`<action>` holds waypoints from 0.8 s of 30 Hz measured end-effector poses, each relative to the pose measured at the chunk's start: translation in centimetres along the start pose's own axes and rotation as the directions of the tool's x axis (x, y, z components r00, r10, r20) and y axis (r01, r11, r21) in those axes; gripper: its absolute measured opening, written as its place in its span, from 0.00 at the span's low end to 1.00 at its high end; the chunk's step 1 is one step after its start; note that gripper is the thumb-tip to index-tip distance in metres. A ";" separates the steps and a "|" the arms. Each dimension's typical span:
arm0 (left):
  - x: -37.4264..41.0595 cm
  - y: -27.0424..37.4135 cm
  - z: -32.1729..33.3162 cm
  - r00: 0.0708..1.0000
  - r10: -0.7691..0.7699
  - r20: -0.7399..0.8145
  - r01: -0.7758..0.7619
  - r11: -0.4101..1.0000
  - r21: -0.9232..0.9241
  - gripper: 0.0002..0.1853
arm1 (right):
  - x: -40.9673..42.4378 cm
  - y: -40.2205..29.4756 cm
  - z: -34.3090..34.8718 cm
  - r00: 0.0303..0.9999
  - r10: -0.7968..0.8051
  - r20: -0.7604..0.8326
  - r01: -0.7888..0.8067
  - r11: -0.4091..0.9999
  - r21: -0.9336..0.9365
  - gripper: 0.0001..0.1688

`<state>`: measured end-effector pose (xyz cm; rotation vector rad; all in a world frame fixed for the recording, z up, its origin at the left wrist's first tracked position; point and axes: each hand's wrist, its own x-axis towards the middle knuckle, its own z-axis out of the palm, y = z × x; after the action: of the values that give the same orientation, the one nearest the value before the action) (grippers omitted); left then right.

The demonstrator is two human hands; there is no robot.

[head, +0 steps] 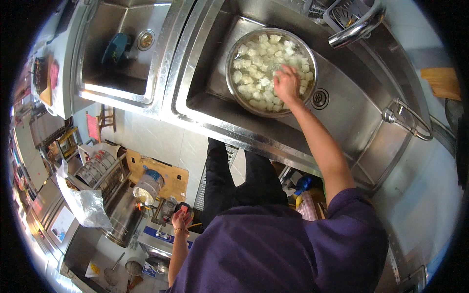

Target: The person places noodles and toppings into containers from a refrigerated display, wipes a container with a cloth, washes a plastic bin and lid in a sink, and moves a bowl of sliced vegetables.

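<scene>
A round stainless steel bowl point(228, 78) stands in the large sink basin. It is full of water, with many pale, whitish chunks of food point(256, 64) in it. My right hand point(287, 83) reaches into the bowl on its right side, with the fingers bent down among the chunks. Whether it grips any of them is hidden by the hand and the water. My left hand point(181, 221) hangs low at my left side, away from the sink, with fingers loosely apart. Just beyond its fingertips shows a small red patch point(184, 208) near some dark jars.
A curved metal faucet point(357, 29) juts over the basin; a drain point(320, 99) lies beside the bowl. The smaller sink point(121, 22) at left holds a teal object point(115, 47). Behind my left hand stand a steel cylinder point(122, 223), a stove-like unit point(161, 240) and a plastic bag point(88, 205).
</scene>
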<state>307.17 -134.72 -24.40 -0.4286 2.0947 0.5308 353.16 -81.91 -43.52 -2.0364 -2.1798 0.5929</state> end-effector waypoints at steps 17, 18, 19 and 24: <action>-0.6 1.6 0.3 1.000 -0.007 -0.004 0.007 1.000 0.021 0.15 | 6.3 -3.0 1.1 0.991 0.022 -0.130 -0.001 0.987 0.160 0.47; -0.4 1.7 0.3 1.000 -0.007 -0.001 0.007 1.000 0.019 0.15 | 7.1 -3.5 1.1 1.000 -0.002 0.021 -0.001 0.992 0.128 0.52; -0.3 1.9 0.7 1.000 -0.006 0.004 0.006 1.000 0.013 0.15 | 7.9 -4.1 1.1 0.985 -0.024 0.170 0.007 0.995 0.097 0.56; -0.4 3.1 1.6 1.000 0.019 0.002 -0.019 1.000 0.023 0.14 | 5.4 -4.0 2.7 0.831 -0.167 0.531 0.193 0.981 0.007 0.44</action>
<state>307.01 -131.23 -24.26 -0.3952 2.1028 0.5171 347.94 -77.30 -45.64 -1.8055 -2.6599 1.2108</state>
